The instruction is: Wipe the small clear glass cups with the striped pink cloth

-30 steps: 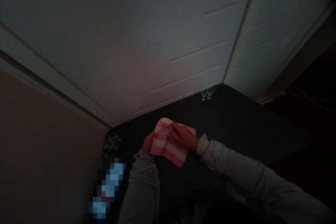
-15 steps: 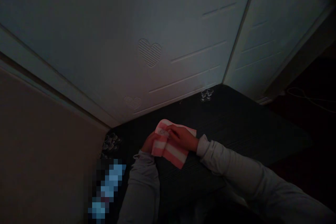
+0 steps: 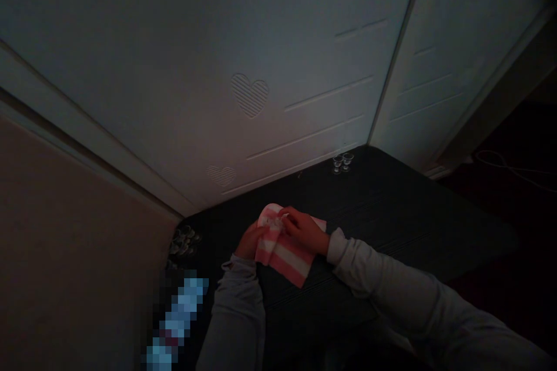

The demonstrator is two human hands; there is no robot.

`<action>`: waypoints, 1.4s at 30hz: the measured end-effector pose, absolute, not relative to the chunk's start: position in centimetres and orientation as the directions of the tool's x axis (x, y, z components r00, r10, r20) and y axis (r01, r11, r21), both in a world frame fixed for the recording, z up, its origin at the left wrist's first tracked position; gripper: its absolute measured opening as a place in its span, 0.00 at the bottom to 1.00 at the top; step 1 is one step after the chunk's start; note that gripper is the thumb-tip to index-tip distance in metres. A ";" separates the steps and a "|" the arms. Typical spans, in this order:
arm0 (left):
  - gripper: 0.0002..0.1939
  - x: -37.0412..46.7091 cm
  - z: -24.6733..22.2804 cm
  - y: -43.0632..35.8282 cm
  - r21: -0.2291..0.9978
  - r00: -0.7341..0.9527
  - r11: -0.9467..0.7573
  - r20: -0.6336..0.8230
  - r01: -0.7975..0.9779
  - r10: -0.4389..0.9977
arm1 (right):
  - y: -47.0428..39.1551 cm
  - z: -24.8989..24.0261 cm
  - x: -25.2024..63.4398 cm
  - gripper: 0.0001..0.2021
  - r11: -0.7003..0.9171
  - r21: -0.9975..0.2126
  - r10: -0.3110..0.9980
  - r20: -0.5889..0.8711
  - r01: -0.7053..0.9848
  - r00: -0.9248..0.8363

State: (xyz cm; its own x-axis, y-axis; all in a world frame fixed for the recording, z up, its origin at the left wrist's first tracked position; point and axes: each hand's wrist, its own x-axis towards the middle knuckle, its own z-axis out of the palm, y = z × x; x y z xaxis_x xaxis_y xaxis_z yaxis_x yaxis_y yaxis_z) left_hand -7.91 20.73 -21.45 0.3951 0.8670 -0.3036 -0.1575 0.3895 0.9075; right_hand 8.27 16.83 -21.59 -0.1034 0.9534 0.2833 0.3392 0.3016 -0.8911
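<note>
The view is dimly exposed. Above the pink-and-white striped cloth [image 3: 285, 255], the heart-embossed panel [image 3: 174, 40] is softly lit in cool grey. Faint glints are produced on two stemmed glasses [image 3: 342, 163], beyond and right of the cloth. Far right of it, floor [image 3: 500, 285] detail is lost in shadow. To its lower left, a bright blue patch [image 3: 185, 304] is coarsely pixelated.

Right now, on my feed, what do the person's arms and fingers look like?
The left sleeve and right sleeve are long, loose and greyish, wrinkled near their ends. The left fingers and right fingers wear no gloves; it's too dim for finer markings.
</note>
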 end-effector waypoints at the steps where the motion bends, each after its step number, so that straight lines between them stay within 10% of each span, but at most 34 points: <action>1: 0.16 -7.9 -21.5 20.8 0.908 0.386 0.383 -0.297 -0.168 0.874 | 16.9 -21.7 8.3 0.08 0.278 -0.905 0.961 0.259 0.321 -0.101; 12: 0.16 -8.1 -21.5 20.8 0.971 0.249 0.230 -0.206 -0.071 0.946 | 17.6 -22.3 8.3 0.09 0.332 -0.904 0.942 0.300 0.270 -0.152; 24: 0.19 -8.2 -21.9 20.5 0.934 0.333 0.308 -0.236 -0.183 0.913 | 19.0 -23.0 9.1 0.09 0.016 -0.999 0.999 0.017 -0.044 -0.031; 42: 0.16 -8.4 -21.2 20.5 0.868 0.268 0.321 -0.229 -0.378 0.936 | 18.7 -22.8 10.0 0.14 0.239 -0.766 0.966 0.252 0.596 -0.064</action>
